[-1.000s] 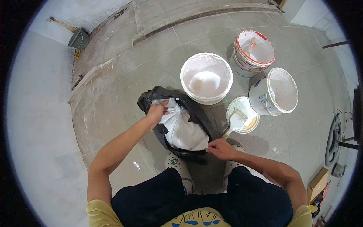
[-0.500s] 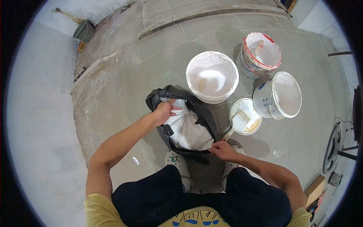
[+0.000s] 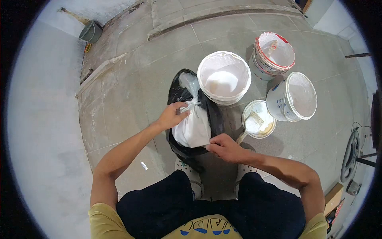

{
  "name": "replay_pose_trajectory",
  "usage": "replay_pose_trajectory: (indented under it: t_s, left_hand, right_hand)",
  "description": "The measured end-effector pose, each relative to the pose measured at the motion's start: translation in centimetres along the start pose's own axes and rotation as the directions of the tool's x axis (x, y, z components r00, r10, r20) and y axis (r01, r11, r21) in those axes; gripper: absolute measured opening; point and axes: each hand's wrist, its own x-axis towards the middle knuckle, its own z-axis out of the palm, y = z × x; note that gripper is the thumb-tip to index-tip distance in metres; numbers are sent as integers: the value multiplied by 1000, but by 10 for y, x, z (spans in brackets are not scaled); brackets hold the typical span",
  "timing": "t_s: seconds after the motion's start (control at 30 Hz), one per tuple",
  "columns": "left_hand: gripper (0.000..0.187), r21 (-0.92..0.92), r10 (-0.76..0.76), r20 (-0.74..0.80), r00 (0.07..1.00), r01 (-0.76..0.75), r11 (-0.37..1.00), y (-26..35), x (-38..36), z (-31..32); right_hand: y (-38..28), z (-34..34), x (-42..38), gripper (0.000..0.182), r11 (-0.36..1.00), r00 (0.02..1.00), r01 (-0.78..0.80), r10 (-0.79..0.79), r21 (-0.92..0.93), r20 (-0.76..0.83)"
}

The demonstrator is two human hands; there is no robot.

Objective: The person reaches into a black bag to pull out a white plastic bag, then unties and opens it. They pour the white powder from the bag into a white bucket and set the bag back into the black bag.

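Observation:
A knotted white plastic bag [image 3: 193, 129] lies inside a black plastic bag [image 3: 178, 92] on the floor, between my feet and a white bucket [image 3: 224, 78]. The clear neck of the white bag points away from me. At the left of the knot, my left hand [image 3: 172, 115] touches the white bag, its thumb and fingers apart. My right hand [image 3: 226, 147] pinches the lower right edge of the bags; which layer it holds is hard to tell. White material lies in the bucket. Right of it a wide brush [image 3: 253, 122] rests on a round lid [image 3: 270, 124].
A red-rimmed bucket [image 3: 273, 55] with a brush inside stands at the upper right, beside another white bucket [image 3: 292, 96]. A dark bucket [image 3: 91, 32] is at the far left wall. At the right are a fan-like round frame [image 3: 349, 157] and a cardboard box [image 3: 333, 198].
The white bag has turned upright, with its knot and neck now showing. My left hand has moved slightly right and my right hand left and up, and the black bag has narrowed.

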Motion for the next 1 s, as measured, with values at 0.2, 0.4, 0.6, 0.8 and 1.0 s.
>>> replay_pose_trajectory:
  t_s: [0.2, 0.4, 0.6, 0.8, 1.0]
  left_hand:
    - [41, -25, 84, -21, 996, -85, 996, -2, -19, -14]
    - [30, -42, 207, -149, 967, -215, 976, 40, -60, -20]
    - [23, -116, 136, 244, 960, -111, 987, 59, -112, 12]
    - [18, 14, 249, 289, 925, -264, 964, 61, -105, 23]
    - [23, -8, 152, -198, 968, -156, 988, 36, 14, 23]
  right_hand:
    - [-54, 13, 15, 35, 988, 990, -42, 21, 151, 139]
    - [-41, 3, 20, 32, 981, 990, -134, 127, 141, 59]
    - [-24, -39, 17, 31, 883, 963, -242, 269, 403, -10]
    - [14, -47, -3, 33, 982, 997, -81, 82, -169, -1]
    - [70, -48, -34, 26, 855, 947, -38, 196, -517, 255]
